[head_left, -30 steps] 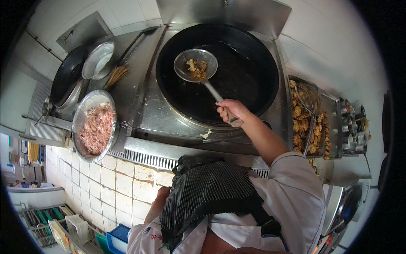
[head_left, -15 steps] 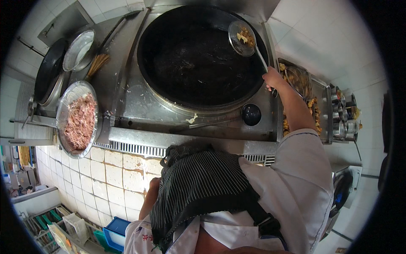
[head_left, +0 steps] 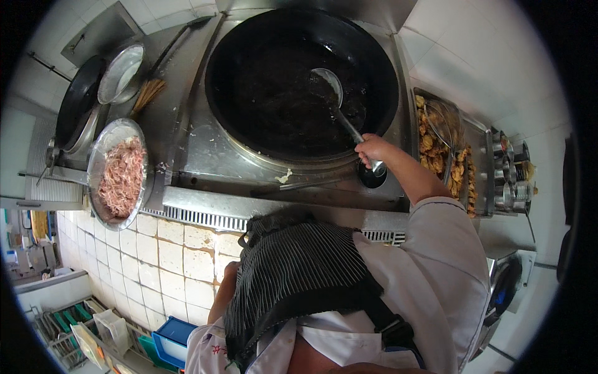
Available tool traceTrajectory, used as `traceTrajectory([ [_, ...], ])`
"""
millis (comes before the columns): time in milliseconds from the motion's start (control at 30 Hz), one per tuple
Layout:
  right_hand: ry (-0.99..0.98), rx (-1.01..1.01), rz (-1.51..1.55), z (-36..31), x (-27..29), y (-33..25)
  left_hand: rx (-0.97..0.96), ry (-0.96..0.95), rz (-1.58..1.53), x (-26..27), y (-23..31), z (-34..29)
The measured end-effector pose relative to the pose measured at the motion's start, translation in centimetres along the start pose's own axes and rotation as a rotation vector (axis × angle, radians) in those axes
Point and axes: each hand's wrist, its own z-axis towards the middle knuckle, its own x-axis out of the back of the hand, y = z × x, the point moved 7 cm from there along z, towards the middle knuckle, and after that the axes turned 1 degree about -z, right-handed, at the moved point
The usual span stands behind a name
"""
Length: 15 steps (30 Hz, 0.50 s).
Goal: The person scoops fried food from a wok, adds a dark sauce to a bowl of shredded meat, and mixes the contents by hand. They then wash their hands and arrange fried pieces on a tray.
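My right hand is closed around the handle of a long-handled round skimmer. The skimmer's head is tilted and partly sunk in dark liquid inside a large black wok. Below that hand, a black ladle bowl lies on the steel worktop, partly covered by the handle's end. My left hand hangs low beside the striped apron; its fingers are mostly hidden, and nothing shows in it.
At the left, a metal bowl holds shredded raw meat. Behind it are another metal bowl, a bamboo brush and a black pan. Trays of fried pieces and several metal canisters stand at the right.
My right hand has drawn nearer and to the left. The skimmer has come down from the wok's far right toward its middle and dipped in; the food bits it carried no longer show.
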Motion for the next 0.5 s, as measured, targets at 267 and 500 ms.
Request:
traceTrajectory([
  [267, -0.323, 0.058, 0.279, 0.4, -9.9, -2.3, -0.075, 0.021, 0.096, -2.6, 0.1, -0.4],
  [500, -0.421, 0.053, 0.433, -2.2, -13.6, -4.0, 0.208, 0.018, -0.011, -4.7, 0.5, -3.4],
])
